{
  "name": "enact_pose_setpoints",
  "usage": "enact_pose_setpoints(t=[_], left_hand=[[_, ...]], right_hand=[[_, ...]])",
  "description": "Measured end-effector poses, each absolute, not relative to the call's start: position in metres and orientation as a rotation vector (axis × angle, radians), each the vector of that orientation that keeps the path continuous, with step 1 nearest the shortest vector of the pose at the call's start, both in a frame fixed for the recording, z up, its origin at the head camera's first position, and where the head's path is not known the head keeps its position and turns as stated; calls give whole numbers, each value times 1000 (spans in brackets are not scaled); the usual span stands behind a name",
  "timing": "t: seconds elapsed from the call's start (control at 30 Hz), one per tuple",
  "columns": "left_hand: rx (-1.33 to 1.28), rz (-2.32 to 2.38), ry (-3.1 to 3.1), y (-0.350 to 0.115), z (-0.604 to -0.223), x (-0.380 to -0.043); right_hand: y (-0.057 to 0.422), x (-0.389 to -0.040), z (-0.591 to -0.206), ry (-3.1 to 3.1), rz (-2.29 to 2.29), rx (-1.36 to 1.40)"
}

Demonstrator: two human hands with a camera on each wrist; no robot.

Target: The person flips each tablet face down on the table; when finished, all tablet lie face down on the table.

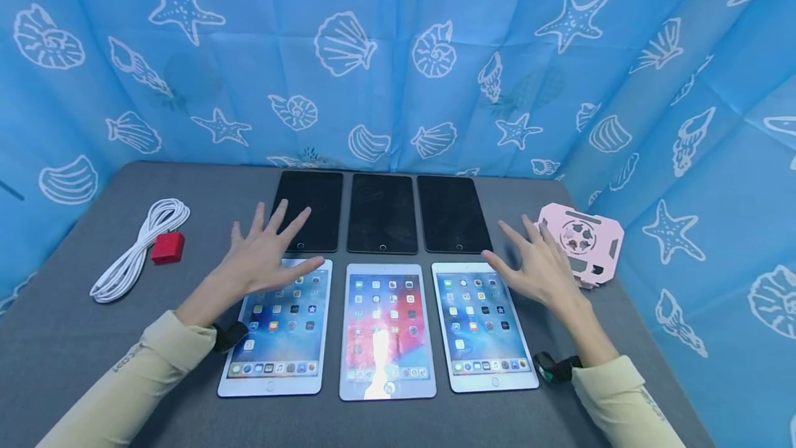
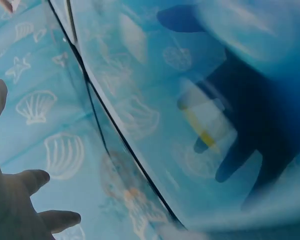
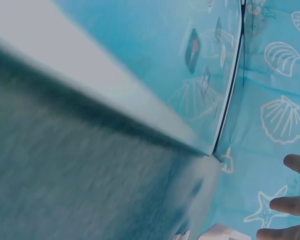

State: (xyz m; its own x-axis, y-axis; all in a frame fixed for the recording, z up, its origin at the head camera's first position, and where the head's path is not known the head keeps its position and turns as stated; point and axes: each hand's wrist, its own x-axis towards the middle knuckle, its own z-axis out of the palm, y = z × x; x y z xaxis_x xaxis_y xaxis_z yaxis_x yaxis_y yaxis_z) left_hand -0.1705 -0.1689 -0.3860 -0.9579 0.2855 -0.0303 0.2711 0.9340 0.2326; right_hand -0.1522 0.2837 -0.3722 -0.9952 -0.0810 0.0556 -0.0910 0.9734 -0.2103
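I log left hand [image 1: 264, 254], right hand [image 1: 539, 268]: fingers spread wide. Under left: left white tablet [image 1: 282, 344]; beside right: right white tablet [image 1: 485, 330]; between: middle white tablet [image 1: 388, 316]; beyond: three dark tablets [image 1: 382, 216]. Outward right: pink piece [image 1: 602, 230]; outward left: white cable [image 1: 129, 265], red block [image 1: 168, 248].

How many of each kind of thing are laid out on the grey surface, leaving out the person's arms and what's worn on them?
Tablets with lit screens: 3
Tablets with dark screens: 3
White cable bundle: 1
Red block: 1
Pink cut-out panel: 1
Total: 9
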Motion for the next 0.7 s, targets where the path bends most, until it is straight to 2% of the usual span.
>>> enact_pose_setpoints(t=[0.7], left_hand=[[646,509,2905,-53,-391,-210]], right_hand=[[270,-187,-383,-3125,452,135]])
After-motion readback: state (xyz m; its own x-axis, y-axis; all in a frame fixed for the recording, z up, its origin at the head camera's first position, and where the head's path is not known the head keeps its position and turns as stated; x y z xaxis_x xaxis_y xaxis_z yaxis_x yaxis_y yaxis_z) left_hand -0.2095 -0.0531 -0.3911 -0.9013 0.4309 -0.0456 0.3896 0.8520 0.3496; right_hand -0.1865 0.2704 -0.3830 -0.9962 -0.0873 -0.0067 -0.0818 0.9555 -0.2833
